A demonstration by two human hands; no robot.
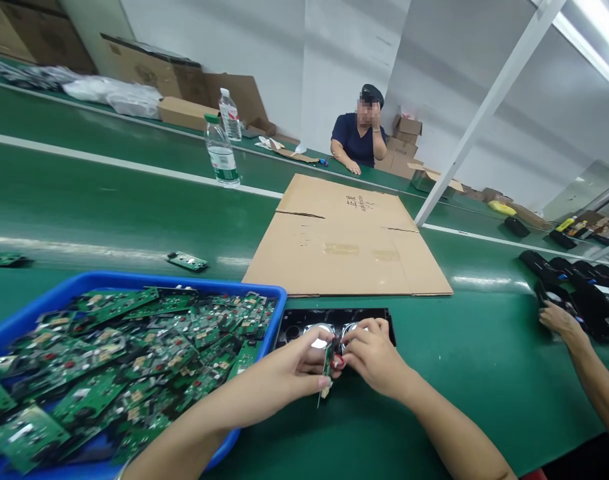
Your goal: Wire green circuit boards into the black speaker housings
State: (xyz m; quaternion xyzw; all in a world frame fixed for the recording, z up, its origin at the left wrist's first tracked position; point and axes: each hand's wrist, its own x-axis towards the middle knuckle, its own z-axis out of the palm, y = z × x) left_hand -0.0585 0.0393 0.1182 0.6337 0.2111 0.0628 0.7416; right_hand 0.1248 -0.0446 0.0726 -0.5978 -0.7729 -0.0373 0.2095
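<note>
My left hand [298, 365] grips a green circuit board [327, 370] on edge between thumb and fingers. Beside it, the fingers of my right hand [379, 357] are closed at a small loop of red wire [338, 362] next to the board; the very tips are partly hidden. Under and behind both hands lies a black speaker housing [289, 325] with its inside facing up. Two round silver speakers [320, 335] show in it, partly covered by my hands. To the left, a blue tray [149, 278] holds a heap of green circuit boards [169, 360].
A flattened cardboard sheet [354, 233] lies behind the housing. One loose circuit board [187, 261] and a water bottle [221, 153] stand farther left. At right, a co-worker's hand [561, 320] touches black housings [594, 293]. Another person [357, 137] sits across the green table [464, 373].
</note>
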